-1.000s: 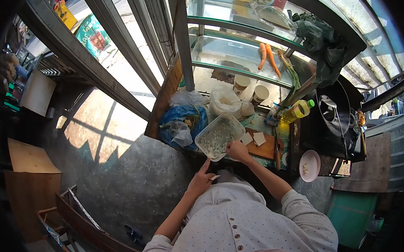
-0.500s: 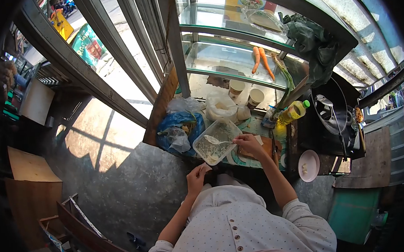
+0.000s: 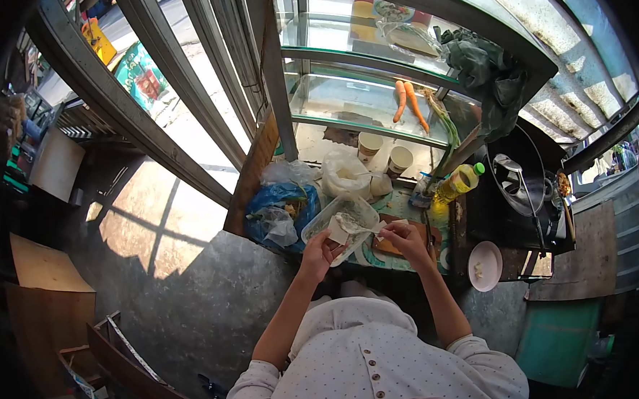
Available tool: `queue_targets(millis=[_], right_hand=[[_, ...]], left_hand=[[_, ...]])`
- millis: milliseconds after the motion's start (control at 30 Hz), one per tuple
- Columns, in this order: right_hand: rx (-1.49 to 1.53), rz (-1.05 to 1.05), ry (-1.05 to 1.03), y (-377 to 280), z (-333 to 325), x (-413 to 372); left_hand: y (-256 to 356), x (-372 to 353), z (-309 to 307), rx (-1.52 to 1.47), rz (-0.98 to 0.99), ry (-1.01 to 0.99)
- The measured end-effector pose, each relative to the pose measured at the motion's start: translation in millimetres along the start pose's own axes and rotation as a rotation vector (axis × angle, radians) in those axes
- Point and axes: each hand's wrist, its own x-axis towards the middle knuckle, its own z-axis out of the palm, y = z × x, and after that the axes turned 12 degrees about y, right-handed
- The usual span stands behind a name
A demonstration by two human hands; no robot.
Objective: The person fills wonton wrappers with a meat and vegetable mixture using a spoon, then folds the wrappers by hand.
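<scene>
My left hand (image 3: 318, 256) pinches a small pale square wrapper (image 3: 338, 231) over the near-left part of a clear plastic container (image 3: 368, 213). In my right hand (image 3: 403, 238) is the handle of a white spoon (image 3: 351, 225); its bowl, with some pale filling on it, lies close beside the wrapper. Below the spoon, the container holds a pale mixture with green bits. A brown cutting board (image 3: 387, 246) lies partly behind my right hand. Whether the spoon touches the wrapper is too small to tell.
Left of the container sits a blue plastic bag (image 3: 302, 204). Behind are a white bag (image 3: 345, 174) and paper cups (image 3: 400, 161). To the right stand an oil bottle (image 3: 457, 183), a pink bowl (image 3: 485, 266) and a wok (image 3: 514, 167). Carrots (image 3: 416, 109) lie on the glass shelf.
My left hand has moved up and right with the wrapper, from in front of the container to over it. The spoon's bowl has shifted slightly right, and my right hand has moved a little right and down.
</scene>
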Motion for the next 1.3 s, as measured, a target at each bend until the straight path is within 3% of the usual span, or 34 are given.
queue_targets(millis=[200,400,800,1300], right_hand=[[-0.212,-0.174,0.243,-4,5,-16],[-0.149,-0.359,0.310,10,9,-24],[-0.398,-0.558,0.263,16,-9,-21],[-0.443,-0.592,0.221,12,-18,-28]], left_hand=[[6,-6,16,-0.082,-0.043,-0.034],[9,-15,28,-0.102,-0.069,-0.095],[27,-35,41,-0.066,-0.153,-0.110],[16,-32,33,-0.173,-0.262,-0.127]])
